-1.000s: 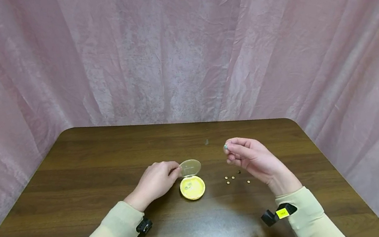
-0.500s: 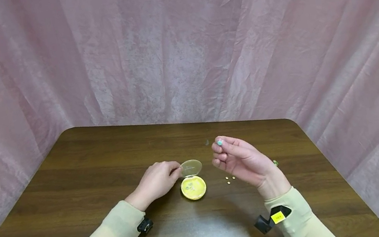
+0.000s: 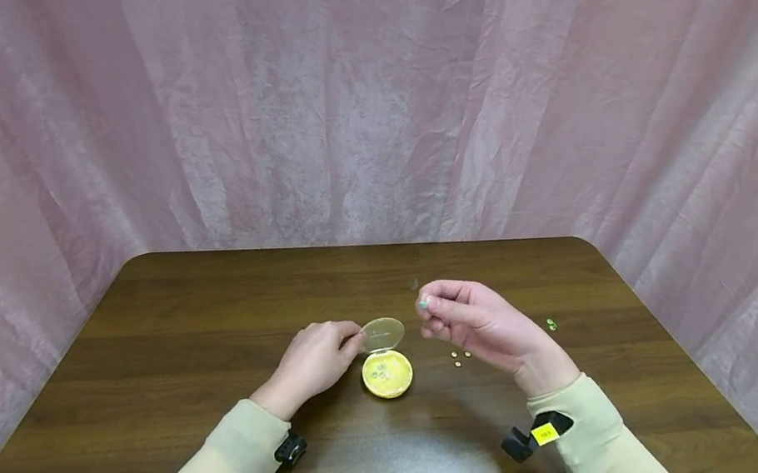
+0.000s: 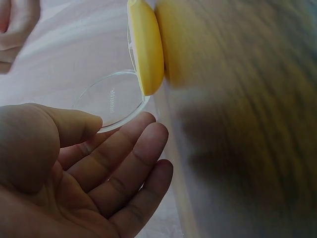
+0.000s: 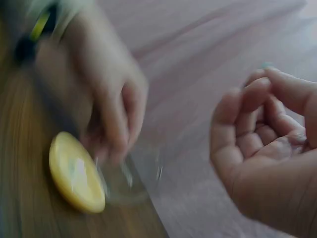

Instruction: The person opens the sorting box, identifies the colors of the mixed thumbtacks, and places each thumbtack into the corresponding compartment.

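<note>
A round yellow case [image 3: 389, 385] stands on the table with its clear lid [image 3: 384, 334] raised. My left hand [image 3: 317, 361] pinches the lid's edge between thumb and fingers, as the left wrist view shows at the clear rim [image 4: 119, 123]. Inside the case lie a few small greyish pieces [image 3: 378, 373]. My right hand [image 3: 490, 327] is held above the table, to the right of the lid. Between its thumb and index fingertip it pinches a small turquoise piece [image 3: 424, 304], barely showing at the fingertips in the right wrist view.
Small gold-coloured pieces [image 3: 457, 364] lie on the brown wooden table [image 3: 222, 298], between the case and my right wrist. Small green pieces [image 3: 551, 324] are further right. A tiny clear piece [image 3: 414, 284] lies behind the right fingertips. A pink curtain [image 3: 326, 110] hangs behind the table.
My right hand has moved left, nearer to the lid, with the turquoise piece, and lately dipped a little. Green pieces behind it have come into view. My left hand stays at the lid.
</note>
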`<state>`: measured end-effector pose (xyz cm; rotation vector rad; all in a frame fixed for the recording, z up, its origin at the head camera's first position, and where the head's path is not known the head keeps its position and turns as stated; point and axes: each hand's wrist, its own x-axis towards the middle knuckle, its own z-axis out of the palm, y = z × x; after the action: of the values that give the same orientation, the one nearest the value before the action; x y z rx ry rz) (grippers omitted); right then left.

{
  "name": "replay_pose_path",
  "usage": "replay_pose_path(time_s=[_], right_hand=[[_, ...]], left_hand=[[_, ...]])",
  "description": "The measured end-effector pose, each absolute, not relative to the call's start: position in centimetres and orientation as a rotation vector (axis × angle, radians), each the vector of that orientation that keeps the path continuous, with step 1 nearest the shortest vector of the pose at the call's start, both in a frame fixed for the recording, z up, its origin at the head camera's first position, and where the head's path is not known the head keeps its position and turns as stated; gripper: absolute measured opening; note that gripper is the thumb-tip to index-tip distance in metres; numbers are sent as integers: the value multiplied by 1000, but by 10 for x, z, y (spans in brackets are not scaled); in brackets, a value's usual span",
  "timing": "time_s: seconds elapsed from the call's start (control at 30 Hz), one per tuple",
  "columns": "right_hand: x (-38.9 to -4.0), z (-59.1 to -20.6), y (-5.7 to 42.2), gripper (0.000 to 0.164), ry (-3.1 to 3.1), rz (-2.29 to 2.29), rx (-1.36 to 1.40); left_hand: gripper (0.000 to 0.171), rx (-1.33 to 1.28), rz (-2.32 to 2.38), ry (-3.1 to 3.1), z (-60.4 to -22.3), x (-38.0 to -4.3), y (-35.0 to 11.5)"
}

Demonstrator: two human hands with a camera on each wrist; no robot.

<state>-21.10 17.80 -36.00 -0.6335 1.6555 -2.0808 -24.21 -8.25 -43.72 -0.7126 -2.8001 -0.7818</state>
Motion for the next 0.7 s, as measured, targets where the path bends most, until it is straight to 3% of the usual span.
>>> replay_pose_path(time_s=[0.17, 0.27, 0.37, 0.7], right_hand=[[-215, -372, 159, 21, 2411, -1443, -683], [-217, -379, 145, 8, 2685, -1047, -783], [-220, -387, 133, 7, 2865, -720, -846], [-221, -406, 119, 8, 3024, -445, -830]], left_hand=[[17, -717, -781, -2800, -436, -243, -84], [17, -709, -791, -2801, -437, -242, -85], [18, -708, -794, -2804, -438, -240, -84], [18, -740, -757, -2774, -440, -241, -81]])
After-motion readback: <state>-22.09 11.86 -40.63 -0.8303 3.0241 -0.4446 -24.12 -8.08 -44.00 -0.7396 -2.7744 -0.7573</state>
